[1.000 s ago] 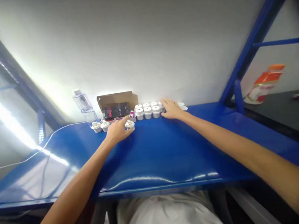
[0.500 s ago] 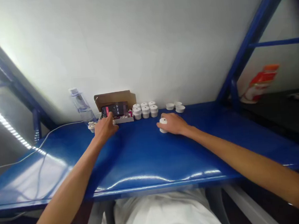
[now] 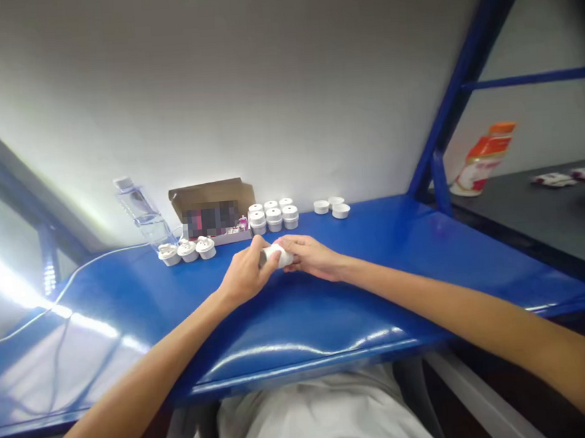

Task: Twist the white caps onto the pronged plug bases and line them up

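A small white round container (image 3: 282,255) is tipped on its side between my two hands, above the blue table. My left hand (image 3: 245,270) is closed around its left end, thumb in front. From the right, my right hand (image 3: 311,255) grips the other end, its fingers partly hidden behind the container. Beyond them, several similar white lidded containers (image 3: 273,219) stand in two rows. To the left sit three white cups (image 3: 187,251) with white parts on top. Three shallow white round pieces (image 3: 341,211) lie farther right.
An open cardboard box (image 3: 211,195) holding a blurred-out dark item stands against the wall. Left of it leans a clear bottle (image 3: 144,212) beside a white cable (image 3: 83,267). A red and white bottle (image 3: 483,159) stands on a dark surface beyond the blue frame (image 3: 438,149).
My left hand has come away from the box and cups toward the middle. My right hand has carried the white container left, and both hands now hold it, tilted.
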Available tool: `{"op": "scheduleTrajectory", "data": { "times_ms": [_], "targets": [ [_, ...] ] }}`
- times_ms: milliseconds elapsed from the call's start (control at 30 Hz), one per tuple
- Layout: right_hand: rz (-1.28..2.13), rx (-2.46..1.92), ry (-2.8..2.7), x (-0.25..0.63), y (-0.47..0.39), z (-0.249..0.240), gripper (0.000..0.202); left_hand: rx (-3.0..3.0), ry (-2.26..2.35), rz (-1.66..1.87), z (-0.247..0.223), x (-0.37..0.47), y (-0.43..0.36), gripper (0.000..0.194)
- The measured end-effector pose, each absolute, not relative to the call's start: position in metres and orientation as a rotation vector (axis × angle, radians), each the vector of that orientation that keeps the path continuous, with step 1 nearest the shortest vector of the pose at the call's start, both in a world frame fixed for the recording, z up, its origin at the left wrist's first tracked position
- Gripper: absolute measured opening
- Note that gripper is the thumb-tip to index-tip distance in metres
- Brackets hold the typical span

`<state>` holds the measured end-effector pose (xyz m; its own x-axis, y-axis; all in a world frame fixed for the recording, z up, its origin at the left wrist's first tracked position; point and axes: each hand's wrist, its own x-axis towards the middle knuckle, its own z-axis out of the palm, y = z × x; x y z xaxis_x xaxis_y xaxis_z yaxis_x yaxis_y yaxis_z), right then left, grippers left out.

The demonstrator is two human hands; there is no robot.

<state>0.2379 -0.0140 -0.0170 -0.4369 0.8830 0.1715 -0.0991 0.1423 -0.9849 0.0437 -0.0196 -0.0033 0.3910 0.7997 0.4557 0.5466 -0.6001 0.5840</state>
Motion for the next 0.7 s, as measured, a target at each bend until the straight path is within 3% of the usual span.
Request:
{"op": "scheduleTrajectory", "data": {
  "times_ms": [133, 233, 367, 500, 700],
  "targets": [
    [0.475, -0.659, -1.997, 0.257, 0.003, -0.014, 0.02, 1.492, 1.077, 1.065, -0.003, 0.042, -0.006, 0.04],
    [-0.002, -0.786, -2.026, 0.283, 0.026, -0.016, 0.026, 1.163, 0.993, 1.119, -0.002, 0.033, 0.007, 0.032],
    [-0.127, -1.208, -1.905, 0.322, 0.054, -0.027, 0.022, 1.141, 0.968, 1.165, 0.002, 0.019, 0.018, 0.027],
    [-0.256, -1.568, -1.886, 0.342, 0.067, -0.036, 0.021, 1.245, 0.936, 1.121, 0.0, 0.017, 0.02, 0.039],
    [-0.306, -1.717, -1.891, 0.35, 0.072, -0.041, 0.031, 1.594, 1.12, 1.019, -0.007, 0.016, 0.021, 0.048]
  ]
}}
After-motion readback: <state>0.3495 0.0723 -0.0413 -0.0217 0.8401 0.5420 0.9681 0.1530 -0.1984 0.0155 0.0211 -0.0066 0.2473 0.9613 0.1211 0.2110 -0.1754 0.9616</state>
